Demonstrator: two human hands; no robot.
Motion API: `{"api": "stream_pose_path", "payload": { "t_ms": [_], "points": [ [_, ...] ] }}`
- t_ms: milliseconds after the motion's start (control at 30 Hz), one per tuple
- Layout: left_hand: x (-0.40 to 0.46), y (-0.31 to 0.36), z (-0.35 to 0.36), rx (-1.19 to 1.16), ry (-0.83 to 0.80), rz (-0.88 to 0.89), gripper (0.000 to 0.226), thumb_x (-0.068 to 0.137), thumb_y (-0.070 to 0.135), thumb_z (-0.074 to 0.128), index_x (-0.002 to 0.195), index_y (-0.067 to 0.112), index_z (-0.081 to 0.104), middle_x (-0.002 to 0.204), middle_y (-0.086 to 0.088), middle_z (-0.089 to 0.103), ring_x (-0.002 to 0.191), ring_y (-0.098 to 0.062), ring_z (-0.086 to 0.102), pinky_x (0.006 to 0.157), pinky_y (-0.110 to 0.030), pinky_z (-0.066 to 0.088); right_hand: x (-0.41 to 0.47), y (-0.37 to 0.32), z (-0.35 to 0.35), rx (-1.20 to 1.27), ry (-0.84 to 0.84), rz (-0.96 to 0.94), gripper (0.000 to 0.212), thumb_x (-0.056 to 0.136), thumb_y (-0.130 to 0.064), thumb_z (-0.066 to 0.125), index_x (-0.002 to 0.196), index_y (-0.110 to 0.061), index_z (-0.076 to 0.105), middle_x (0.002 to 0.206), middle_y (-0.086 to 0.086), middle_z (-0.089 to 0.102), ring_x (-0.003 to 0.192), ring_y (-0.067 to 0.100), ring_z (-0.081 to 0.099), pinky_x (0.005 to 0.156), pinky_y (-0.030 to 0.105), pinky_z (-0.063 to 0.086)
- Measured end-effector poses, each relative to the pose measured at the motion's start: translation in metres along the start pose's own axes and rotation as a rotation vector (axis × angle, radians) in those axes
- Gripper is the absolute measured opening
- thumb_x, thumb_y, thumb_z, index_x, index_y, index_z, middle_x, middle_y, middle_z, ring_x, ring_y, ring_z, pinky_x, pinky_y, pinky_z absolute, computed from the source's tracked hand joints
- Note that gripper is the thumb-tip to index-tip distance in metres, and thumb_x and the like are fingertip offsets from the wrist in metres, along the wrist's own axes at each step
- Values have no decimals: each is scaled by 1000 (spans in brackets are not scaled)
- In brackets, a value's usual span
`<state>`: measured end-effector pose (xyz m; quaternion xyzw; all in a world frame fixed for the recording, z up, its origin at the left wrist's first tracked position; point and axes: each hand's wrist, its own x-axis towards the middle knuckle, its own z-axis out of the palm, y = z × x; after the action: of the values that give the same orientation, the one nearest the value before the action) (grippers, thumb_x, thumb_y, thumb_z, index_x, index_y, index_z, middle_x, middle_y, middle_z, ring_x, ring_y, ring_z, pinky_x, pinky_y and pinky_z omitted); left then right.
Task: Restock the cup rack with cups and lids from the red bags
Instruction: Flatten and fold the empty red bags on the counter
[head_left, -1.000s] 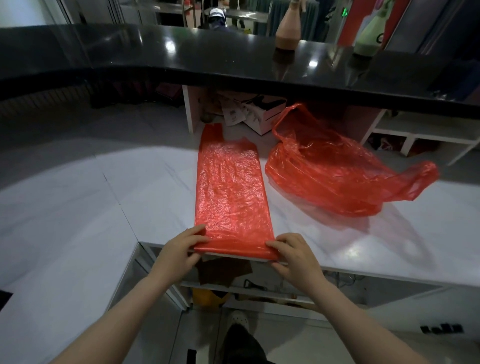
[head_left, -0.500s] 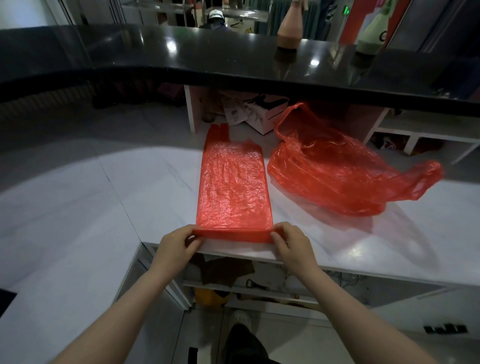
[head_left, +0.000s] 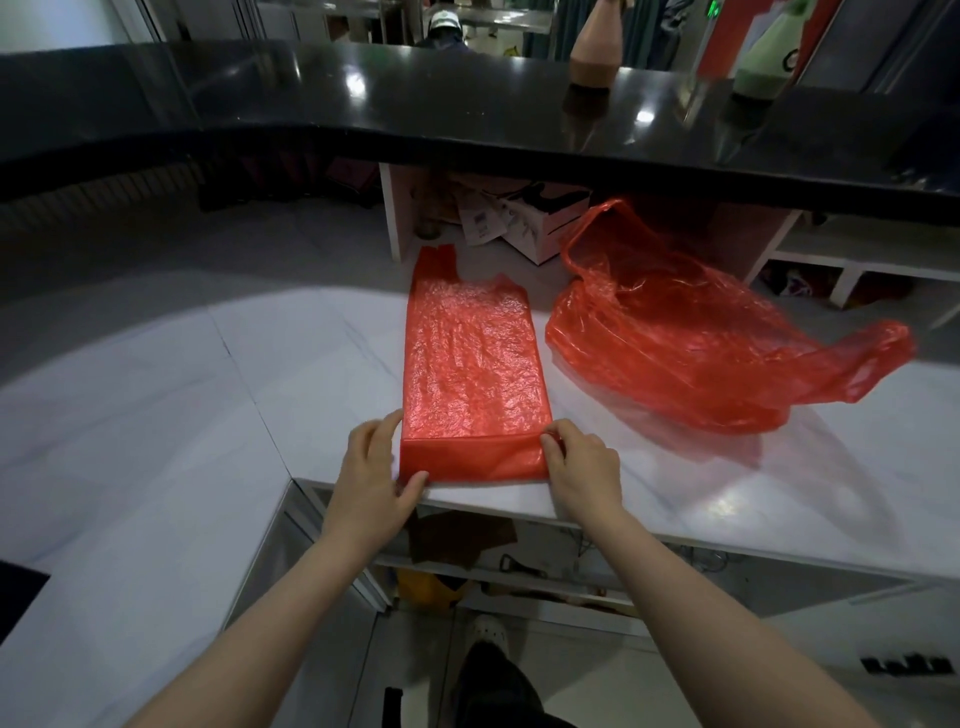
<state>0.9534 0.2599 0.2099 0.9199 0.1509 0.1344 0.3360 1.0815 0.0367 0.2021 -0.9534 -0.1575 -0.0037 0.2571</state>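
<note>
Fingers (head_left: 387, 436) of the left hand (head_left: 371, 480) and of the right hand (head_left: 582, 470) pinch the folded near end of the flattened red bag (head_left: 470, 364) at the tabletop (head_left: 156, 415) edge. Risk: the thin, crinkled film springs open or slides off the edge. A second red bag (head_left: 701, 343) lies crumpled just beside it.
</note>
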Motion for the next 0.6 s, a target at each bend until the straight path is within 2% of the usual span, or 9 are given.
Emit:
{"api": "stream_pose_path", "payload": {
  "t_ms": [33,100,167,233,267,367,467,533,600],
  "points": [
    [0,2,1,112,35,102,72,84,30,69,144,23,30,144,-10,33,127,-21,41,100,-35,37,0,-1,0,-13,4,7,20,99,-38,40,103,-28,57,77,-6,53,79,23,50,70,35,31],
    [3,10,4,368,28,379,65,89,40,57,146,22,32,153,-14,27,140,-34,25,108,-50,23,1,-2,1,-45,10,13,21,98,-40,40,102,-28,58,76,-5,54,79,23,52,70,35,31],
    [8,16,9,576,-135,534,61,92,50,36,147,24,31,155,-11,27,142,-34,17,111,-55,14,1,-3,1,-82,4,13,24,98,-41,40,105,-27,58,81,-2,61,84,24,56,70,36,33],
    [8,16,16,669,-291,488,64,93,58,16,150,31,6,159,-4,10,144,-28,-6,115,-49,-8,-2,-3,2,-81,14,18,33,95,-47,40,118,-26,54,103,2,64,97,25,55,78,39,38],
    [7,12,19,678,-329,437,65,91,61,9,148,34,-6,159,0,1,142,-25,-15,112,-44,-19,-5,-2,3,-72,21,17,43,93,-50,41,129,-26,45,120,5,58,108,25,51,85,41,41],
    [3,5,27,672,-330,365,69,86,67,2,143,37,-21,157,4,-14,143,-25,-20,108,-39,-27,-16,-2,3,-124,-9,-136,70,90,-60,35,150,-36,7,159,3,11,143,28,16,104,52,32],
    [1,2,28,633,-349,347,70,87,69,7,142,39,-25,154,5,-21,141,-22,-23,109,-37,-24,-16,1,7,-329,-260,-391,72,86,-72,8,149,-41,-9,158,-8,-21,143,17,-25,115,59,7],
    [1,0,28,618,-345,339,71,90,68,15,143,40,-22,154,6,-20,143,-21,-19,110,-35,-22,-11,3,8,-388,-385,-406,76,82,-76,2,149,-41,-9,157,-11,-21,141,13,-29,114,58,-9],
    [2,-1,29,600,-346,332,72,91,66,19,144,39,-21,153,7,-21,143,-20,-19,109,-33,-23,-8,4,8,-408,-435,-399,78,81,-78,5,149,-42,-11,156,-11,-21,142,12,-25,111,57,-13]
  ]
}}
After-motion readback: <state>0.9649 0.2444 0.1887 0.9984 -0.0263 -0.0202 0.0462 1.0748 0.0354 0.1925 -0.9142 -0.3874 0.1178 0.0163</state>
